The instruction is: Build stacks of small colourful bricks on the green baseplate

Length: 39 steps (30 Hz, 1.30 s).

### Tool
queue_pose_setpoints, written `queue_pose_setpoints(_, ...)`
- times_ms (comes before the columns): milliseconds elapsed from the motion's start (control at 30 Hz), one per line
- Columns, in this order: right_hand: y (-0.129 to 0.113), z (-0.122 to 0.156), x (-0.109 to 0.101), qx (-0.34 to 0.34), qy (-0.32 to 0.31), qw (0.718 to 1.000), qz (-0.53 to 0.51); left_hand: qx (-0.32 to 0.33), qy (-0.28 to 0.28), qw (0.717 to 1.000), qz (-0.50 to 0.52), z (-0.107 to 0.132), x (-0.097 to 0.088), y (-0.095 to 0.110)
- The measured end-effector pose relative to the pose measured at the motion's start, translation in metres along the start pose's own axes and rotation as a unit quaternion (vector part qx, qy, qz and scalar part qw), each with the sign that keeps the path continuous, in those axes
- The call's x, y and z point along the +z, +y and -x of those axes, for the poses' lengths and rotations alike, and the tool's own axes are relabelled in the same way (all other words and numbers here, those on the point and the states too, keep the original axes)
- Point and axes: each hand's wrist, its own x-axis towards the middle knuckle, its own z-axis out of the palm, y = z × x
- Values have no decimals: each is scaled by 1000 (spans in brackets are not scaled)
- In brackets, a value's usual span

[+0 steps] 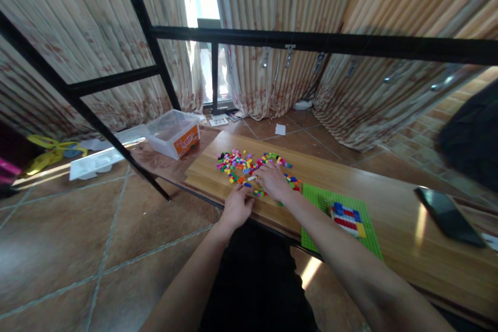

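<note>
Striped, brownish curtains [280, 78] fill the background, and one black metal frame [249, 36] crosses in front of them. Below, one long wooden bench [397, 202] slants across, its near edge right at the person's knees. One clear plastic box [163, 137] with an orange label sits just past the left end. Onto the green baseplate [317, 197], just one, its near side right up at the bench's front edge! Wood grain stretches wide from there to one dark phone [449, 215] on the right. Two hands at work: the right hand [271, 179], forearm over the baseplate, has its fingers bent down among the bricks; the left hand [237, 206] waits by the near edge, fingers partly curled. Whether either grips anything, I can't tell. One block build [346, 219] in red, white, blue and yellow is on the baseplate. Left of it, loose bricks [235, 158] spread out, too many and too tiny to count, with one blue brick [247, 184] by the left fingertips and one white brick [252, 178] by the right.
</note>
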Motion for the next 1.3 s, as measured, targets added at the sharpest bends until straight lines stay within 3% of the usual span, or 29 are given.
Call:
queue_pose_setpoints(167,3,17,-9,101,99,989,-45,-20,11,999,34,-3,-3,2)
queue_pose_setpoints(300,4,39,-11,183,169,952,-177,-24,45,996,74,-1,1,7)
queue_pose_setpoints(467,-6,65,-12,231,205,919,-244,-68,57,970,227,7,12,28)
queue_pose_setpoints(533,-17,75,-14,247,231,892,-298,-122,43,930,345,14,17,42)
queue_pose_setpoints(667,-44,105,-18,284,293,768,-493,-226,-54,790,567,34,22,72)
queue_pose_setpoints(767,-58,132,-21,308,266,713,-571,-240,-92,737,625,47,25,91)
queue_pose_setpoints(833,-61,149,-24,316,241,706,-587,-242,-101,725,637,55,29,102)
queue_pose_setpoints(1033,-52,184,-35,322,203,735,-561,-270,-111,722,627,72,48,122)
queue_pose_setpoints(1167,-52,201,-42,337,221,711,-576,-306,-114,706,629,76,54,132)
queue_pose_setpoints(1300,-55,213,-51,346,214,678,-612,-347,-134,671,641,76,51,138)
